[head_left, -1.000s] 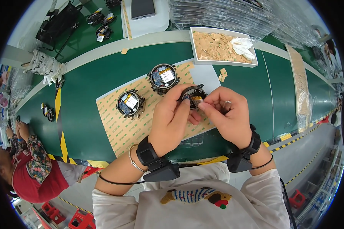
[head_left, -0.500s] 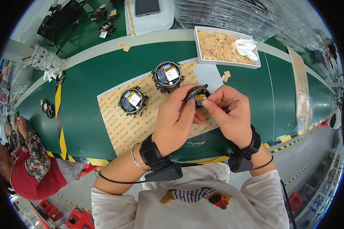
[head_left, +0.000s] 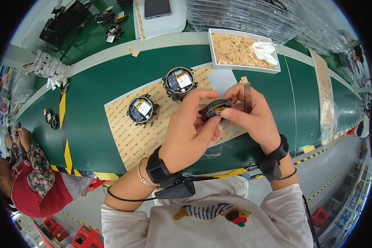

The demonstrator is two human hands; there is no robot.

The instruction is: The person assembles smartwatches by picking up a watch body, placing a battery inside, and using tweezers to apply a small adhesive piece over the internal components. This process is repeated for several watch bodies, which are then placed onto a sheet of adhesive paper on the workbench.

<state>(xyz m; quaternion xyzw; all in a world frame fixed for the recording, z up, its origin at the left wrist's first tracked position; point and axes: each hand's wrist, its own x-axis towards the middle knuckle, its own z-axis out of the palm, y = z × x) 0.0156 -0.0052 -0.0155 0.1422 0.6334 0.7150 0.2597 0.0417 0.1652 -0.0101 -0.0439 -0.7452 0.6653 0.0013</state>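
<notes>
Both hands hold an open round black watch case (head_left: 216, 108), with a small yellow-edged battery showing inside it. My left hand (head_left: 186, 130) curls about its left and near side, thumb at the rim and index finger lifted above. My right hand (head_left: 254, 111) pinches the right side, thumb over the opening. A flat metal tool, seemingly tweezers (head_left: 247, 98), stands between the right fingers. Left of my hands, an open watch case (head_left: 143, 109) and a taller stack of watch cases (head_left: 179, 84) rest on a tan adhesive-backed sheet (head_left: 126, 136). Their undersides are hidden.
A white box (head_left: 246, 69) of tan paper squares and a crumpled white tissue stands at the back. Loose tan scraps (head_left: 244, 79) lie before it. Clear plastic trays (head_left: 244, 18) are piled behind. More watch parts (head_left: 51, 118) lie left; another person (head_left: 35, 182) sits there.
The watch case has tilted and turned in my hands. My left index finger has lifted off its rim, and my right hand has shifted right, bringing the metal tool upright.
</notes>
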